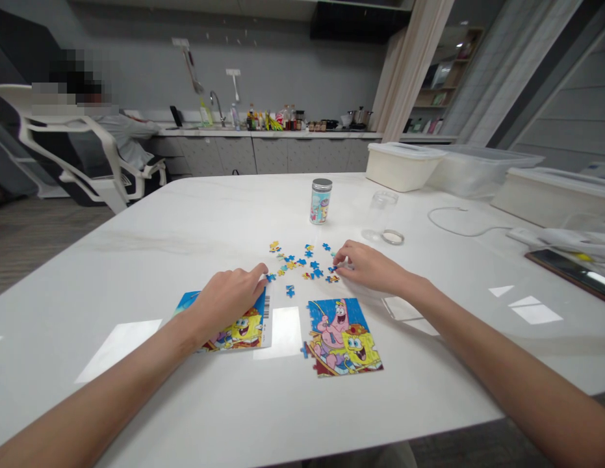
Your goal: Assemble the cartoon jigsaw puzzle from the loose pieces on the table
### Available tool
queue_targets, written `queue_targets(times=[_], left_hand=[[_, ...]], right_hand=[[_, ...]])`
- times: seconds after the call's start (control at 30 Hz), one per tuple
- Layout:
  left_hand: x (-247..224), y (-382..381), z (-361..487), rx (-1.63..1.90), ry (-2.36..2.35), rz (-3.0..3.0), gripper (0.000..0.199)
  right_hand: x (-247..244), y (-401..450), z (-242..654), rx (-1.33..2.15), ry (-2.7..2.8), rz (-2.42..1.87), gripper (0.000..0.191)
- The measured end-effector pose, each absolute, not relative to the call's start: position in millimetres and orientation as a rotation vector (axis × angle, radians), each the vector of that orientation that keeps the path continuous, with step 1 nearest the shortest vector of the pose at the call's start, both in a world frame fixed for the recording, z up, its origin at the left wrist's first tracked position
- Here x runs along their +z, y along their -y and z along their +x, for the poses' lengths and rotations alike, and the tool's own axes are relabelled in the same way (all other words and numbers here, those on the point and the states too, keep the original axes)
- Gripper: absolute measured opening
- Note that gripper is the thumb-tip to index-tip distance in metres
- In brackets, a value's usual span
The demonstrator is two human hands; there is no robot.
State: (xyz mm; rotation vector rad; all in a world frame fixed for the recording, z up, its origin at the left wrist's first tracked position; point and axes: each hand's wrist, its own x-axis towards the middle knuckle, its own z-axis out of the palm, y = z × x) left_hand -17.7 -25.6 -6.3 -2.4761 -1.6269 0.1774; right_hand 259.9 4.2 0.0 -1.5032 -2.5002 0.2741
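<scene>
You are picking loose puzzle pieces point(302, 263) off the white surface point(160, 234): your right hand point(368, 265) pinches a blue piece point(334, 268), your left hand point(231, 298) touches another, and next it must fit the part-built puzzle point(342, 337).

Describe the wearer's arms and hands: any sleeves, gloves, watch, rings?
Both forearms are bare right to the frame edge, with no sleeves in view. The left hand and right hand have no gloves. No watch, bracelet or strap shows at either wrist, and no rings or markings can be made out on the fingers.
</scene>
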Motion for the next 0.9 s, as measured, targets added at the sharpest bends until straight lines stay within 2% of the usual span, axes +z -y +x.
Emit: queue_targets(times=[0.17,0.4,0.63,0.8,0.9], left_hand=[[-6,25,-18,0.179,1.627,-2.469,0.035],[-5,26,-17,0.204,1.636,-2.471,0.034],[-7,25,-17,0.202,1.619,-2.468,0.033],[-7,25,-18,0.196,1.618,-2.47,0.034],[-5,25,-17,0.189,1.635,-2.477,0.035]], right_hand=[[-6,-11,270,0.234,2.5,-1.49,0.031],[-7,-11,268,0.212,2.487,-1.498,0.022],[-9,-12,269,0.16,2.468,-1.523,0.021],[-12,-13,274,0.14,2.453,-1.522,0.037],[-13,-13,274,0.143,2.469,-1.53,0.041]])
